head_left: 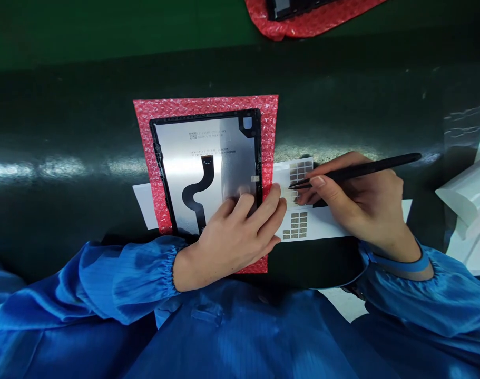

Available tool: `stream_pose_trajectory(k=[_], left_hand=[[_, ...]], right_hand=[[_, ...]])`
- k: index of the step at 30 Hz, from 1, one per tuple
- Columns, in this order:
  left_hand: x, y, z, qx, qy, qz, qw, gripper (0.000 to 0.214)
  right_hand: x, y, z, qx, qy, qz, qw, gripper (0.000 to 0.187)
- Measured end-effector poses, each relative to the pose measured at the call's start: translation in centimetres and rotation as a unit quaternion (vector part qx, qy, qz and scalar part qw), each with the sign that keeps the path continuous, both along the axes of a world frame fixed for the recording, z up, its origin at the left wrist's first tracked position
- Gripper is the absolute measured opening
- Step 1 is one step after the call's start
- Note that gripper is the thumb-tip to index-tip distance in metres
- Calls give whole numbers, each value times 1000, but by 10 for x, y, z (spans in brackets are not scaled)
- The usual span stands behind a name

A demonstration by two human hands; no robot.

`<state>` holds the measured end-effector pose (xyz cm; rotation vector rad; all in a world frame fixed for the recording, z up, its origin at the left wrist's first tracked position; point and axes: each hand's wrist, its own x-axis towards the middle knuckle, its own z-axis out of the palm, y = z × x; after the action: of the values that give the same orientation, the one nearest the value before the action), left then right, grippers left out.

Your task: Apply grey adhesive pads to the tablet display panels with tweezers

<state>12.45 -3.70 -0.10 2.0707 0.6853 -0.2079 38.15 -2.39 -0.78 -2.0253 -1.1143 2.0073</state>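
Note:
My right hand (360, 197) is closed around slim black tweezers (366, 167). Their tips touch or hover just over a white sheet of small tan stickers (299, 171). My left hand (235, 231) lies palm down across the lower right of a tablet screen panel (232, 168); its fingers are spread and bent, two of them reaching the sticker sheet's left edge. The panel has a silver back, a black frame and a curved black flex cable (192, 195). A small pale sticker (255, 179) sits on its right edge. Red bubble wrap (143, 121) lies beneath it.
Another white sheet (330, 223) with tan stickers lies under the first. At the top, a second black-framed part (299, 8) rests on red bubble wrap (271, 31). Curled white film (467, 197) lies at the right on the dark green table (66, 137).

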Motion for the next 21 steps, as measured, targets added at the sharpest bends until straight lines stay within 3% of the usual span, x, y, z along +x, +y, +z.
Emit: stream_pose_trajectory(k=[21], left_hand=[[-1, 0, -1, 9, -1, -5, 1000, 53]], right_hand=[[-2, -2, -6, -37, 14, -70, 997, 12]])
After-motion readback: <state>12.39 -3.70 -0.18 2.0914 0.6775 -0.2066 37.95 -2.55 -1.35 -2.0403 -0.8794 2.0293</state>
